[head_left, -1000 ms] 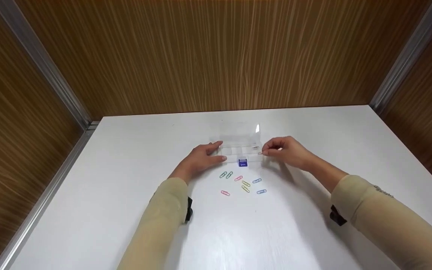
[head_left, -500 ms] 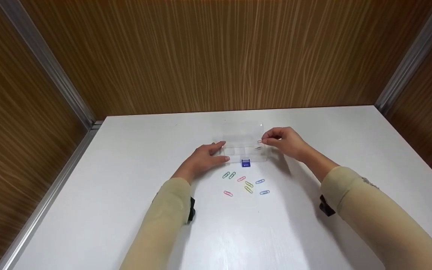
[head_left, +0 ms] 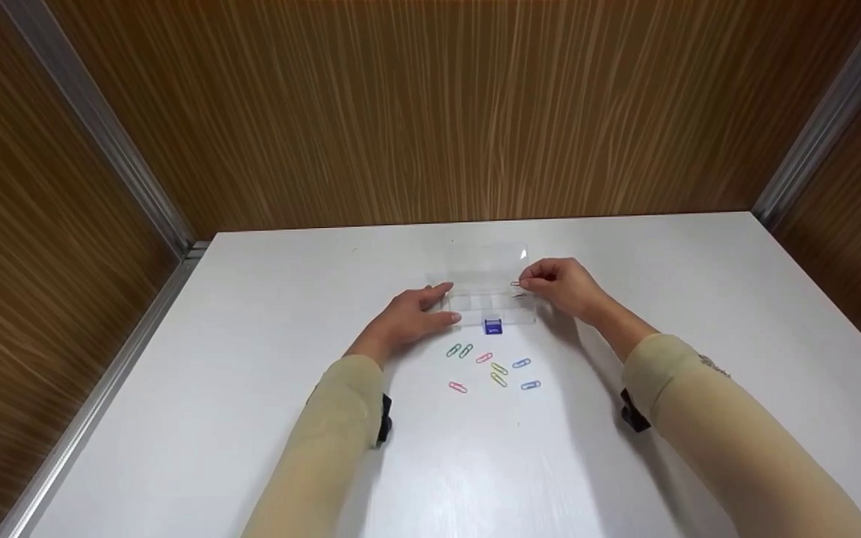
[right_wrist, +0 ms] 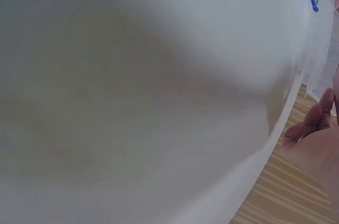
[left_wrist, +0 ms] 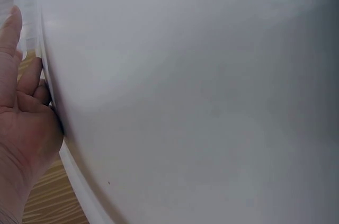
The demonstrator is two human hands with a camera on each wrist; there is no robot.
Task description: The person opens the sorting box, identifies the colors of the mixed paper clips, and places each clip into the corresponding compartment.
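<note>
A clear plastic divided box (head_left: 509,317) with a blue latch (head_left: 493,326) lies on the table, its clear lid (head_left: 486,258) opened toward the back. My left hand (head_left: 412,314) holds the box's left end, thumb at the front and index finger toward the back. Between thumb and index finger of my right hand (head_left: 565,288) is a pinkish paper clip (head_left: 515,284), close over the box's back right compartment. Another clip (head_left: 519,296) shows in that compartment. In the right wrist view only part of the right hand (right_wrist: 315,134) is seen, its fingertips cut off.
In front of the box lie green paper clips (head_left: 460,350), pink ones (head_left: 458,387), yellow ones (head_left: 499,373) and blue ones (head_left: 526,374). Wood-grain panels (head_left: 430,112) enclose the white table (head_left: 288,299) at the back and sides.
My right hand has moved from the box's right front side up and back, carrying the paper clip over the back right compartment. My left hand has stayed at the box.
</note>
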